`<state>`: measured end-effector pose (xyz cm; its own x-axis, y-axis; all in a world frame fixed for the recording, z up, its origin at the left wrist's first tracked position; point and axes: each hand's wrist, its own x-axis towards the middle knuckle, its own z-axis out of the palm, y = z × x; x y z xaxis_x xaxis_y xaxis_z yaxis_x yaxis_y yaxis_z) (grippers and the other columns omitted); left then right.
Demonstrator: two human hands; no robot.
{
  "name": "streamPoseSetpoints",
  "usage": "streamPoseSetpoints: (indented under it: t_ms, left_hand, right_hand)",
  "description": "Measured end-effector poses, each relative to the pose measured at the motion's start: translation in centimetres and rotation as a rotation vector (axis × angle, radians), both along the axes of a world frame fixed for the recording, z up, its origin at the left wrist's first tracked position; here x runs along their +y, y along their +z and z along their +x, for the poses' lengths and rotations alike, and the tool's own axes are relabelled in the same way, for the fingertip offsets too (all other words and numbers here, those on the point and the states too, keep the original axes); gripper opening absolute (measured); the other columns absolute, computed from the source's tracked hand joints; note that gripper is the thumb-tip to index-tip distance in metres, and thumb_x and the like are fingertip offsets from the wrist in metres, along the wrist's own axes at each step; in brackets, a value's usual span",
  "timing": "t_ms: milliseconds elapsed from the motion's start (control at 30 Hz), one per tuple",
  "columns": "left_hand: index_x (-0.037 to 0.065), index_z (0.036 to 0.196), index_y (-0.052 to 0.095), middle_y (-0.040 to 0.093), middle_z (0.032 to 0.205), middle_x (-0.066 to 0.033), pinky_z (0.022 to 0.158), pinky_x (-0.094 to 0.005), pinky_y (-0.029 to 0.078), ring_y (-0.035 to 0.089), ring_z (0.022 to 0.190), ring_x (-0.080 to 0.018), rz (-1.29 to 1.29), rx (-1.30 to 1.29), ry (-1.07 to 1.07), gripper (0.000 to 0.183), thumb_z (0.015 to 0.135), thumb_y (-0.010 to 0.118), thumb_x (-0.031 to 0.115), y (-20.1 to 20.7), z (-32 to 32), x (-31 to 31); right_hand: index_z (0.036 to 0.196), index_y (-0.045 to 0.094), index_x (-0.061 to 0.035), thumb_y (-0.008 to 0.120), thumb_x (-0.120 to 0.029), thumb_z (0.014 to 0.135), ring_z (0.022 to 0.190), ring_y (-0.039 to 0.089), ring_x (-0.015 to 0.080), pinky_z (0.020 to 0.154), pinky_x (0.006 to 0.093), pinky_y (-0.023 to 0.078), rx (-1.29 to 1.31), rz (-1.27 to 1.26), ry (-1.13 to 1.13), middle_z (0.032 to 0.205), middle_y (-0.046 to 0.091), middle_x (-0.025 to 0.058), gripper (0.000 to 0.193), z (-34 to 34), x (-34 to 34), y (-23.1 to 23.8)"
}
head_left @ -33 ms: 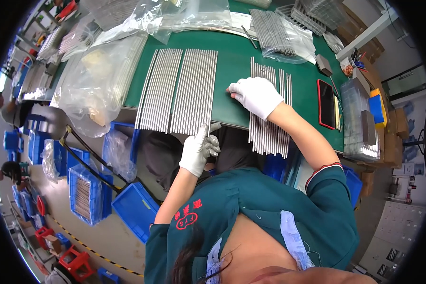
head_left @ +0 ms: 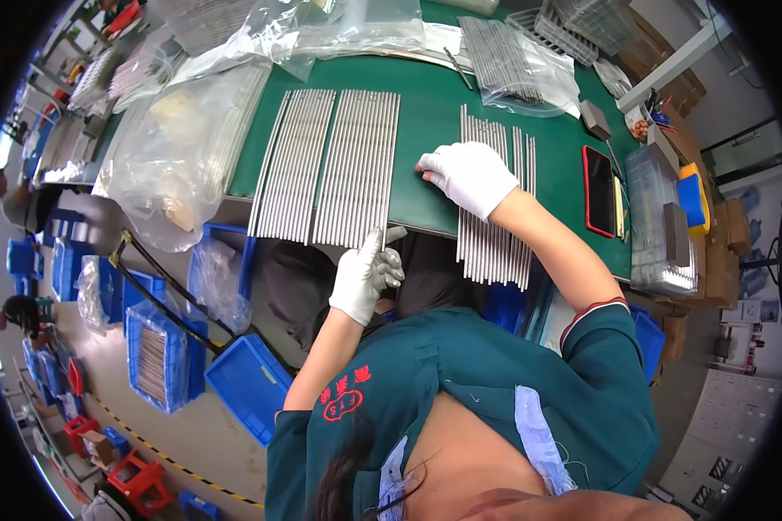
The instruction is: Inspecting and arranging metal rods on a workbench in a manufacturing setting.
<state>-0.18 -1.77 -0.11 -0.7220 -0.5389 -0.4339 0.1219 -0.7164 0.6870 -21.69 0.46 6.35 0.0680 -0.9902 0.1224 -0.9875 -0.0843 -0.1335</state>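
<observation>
Two groups of thin metal rods (head_left: pixel 356 165) lie side by side on the green work table (head_left: pixel 426 108), their near ends overhanging its front edge. My left hand (head_left: pixel 365 280), in a white glove, is at the near end of the right-hand group. Its index finger touches the rod ends, the thumb sticks out to the right, and the other fingers curl. A third, less even group of rods (head_left: pixel 493 252) lies farther right. Over it reaches my white-gloved right hand (head_left: pixel 473 178), fingers pinched together with bare fingertips. Whatever they may hold is hidden.
A phone with a red edge (head_left: pixel 599 191) lies at right, near a grey block (head_left: pixel 594 120). Bagged rods (head_left: pixel 501 61) rest at the back. A plastic-covered stack (head_left: pixel 191 130) stands at left. Blue crates (head_left: pixel 250 386) are on the floor by a folded black frame (head_left: pixel 169 291).
</observation>
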Motion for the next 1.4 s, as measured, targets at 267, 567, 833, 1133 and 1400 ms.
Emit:
streamPoseSetpoints:
  t_ms: [267, 567, 833, 1133, 1400]
  left_hand:
    - [-0.005, 0.113, 0.046, 0.056, 0.07, -0.0071, 0.052, -0.0203, 0.046, 0.055, 0.058, -0.0122, 0.056, -0.041, -0.146, 0.048, 0.087, 0.047, 0.036, 1.2, 2.5, 2.8]
    - [0.0, 0.118, 0.04, 0.055, 0.093, -0.0092, 0.045, -0.0186, 0.041, 0.051, 0.06, -0.0106, 0.323, 0.21, -0.161, 0.044, 0.088, 0.047, 0.03, 0.7, 0.3, 0.7]
    - [-0.002, 0.102, 0.053, 0.052, 0.062, -0.0032, 0.038, -0.0191, 0.029, 0.035, 0.041, -0.0048, -0.21, -0.198, -0.166, 0.028, 0.089, 0.044, 0.02, 3.0, 1.7, 2.0]
    - [0.011, 0.095, 0.059, 0.062, 0.073, -0.0037, 0.07, -0.0323, 0.046, 0.06, 0.067, -0.0176, -0.946, -0.556, -0.133, 0.026, 0.085, 0.046, 0.03, 6.1, 6.1, 2.4]
    - [0.018, 0.083, 0.06, 0.059, 0.067, -0.0013, 0.083, -0.0368, 0.04, 0.059, 0.068, -0.0214, -1.174, -0.574, 0.002, 0.022, 0.08, 0.048, 0.037, 5.9, 9.0, 4.4]
  right_hand:
    - [0.079, 0.063, -0.011, 0.055, -0.024, 0.076, 0.071, 0.055, 0.0238, 0.063, 0.0354, 0.044, 0.01, -0.092, 0.051, 0.072, 0.057, 0.0057, 0.016, -0.6, 0.7, 0.0]
    - [0.083, 0.064, -0.0108, 0.055, -0.023, 0.077, 0.073, 0.057, 0.0233, 0.064, 0.0351, 0.045, 0.028, -0.026, 0.052, 0.075, 0.059, 0.006, 0.016, -0.2, 0.9, -0.6]
    - [0.09, 0.062, -0.0077, 0.054, -0.026, 0.08, 0.076, 0.057, 0.0238, 0.068, 0.0323, 0.045, -0.44, -0.184, -0.203, 0.081, 0.06, 0.0095, 0.022, -3.1, 2.7, 2.0]
    - [0.106, 0.053, 0.0014, 0.056, -0.024, 0.083, 0.089, 0.054, 0.0147, 0.078, 0.0287, 0.043, -1.492, -0.013, -0.397, 0.098, 0.057, 0.0073, 0.034, -4.2, 5.8, 2.8]
    - [0.115, 0.047, -0.0025, 0.052, -0.024, 0.086, 0.076, 0.05, 0.0086, 0.08, 0.0296, 0.043, -1.663, 0.177, 0.026, 0.084, 0.051, 0.0, 0.036, -7.1, 6.0, 0.9]
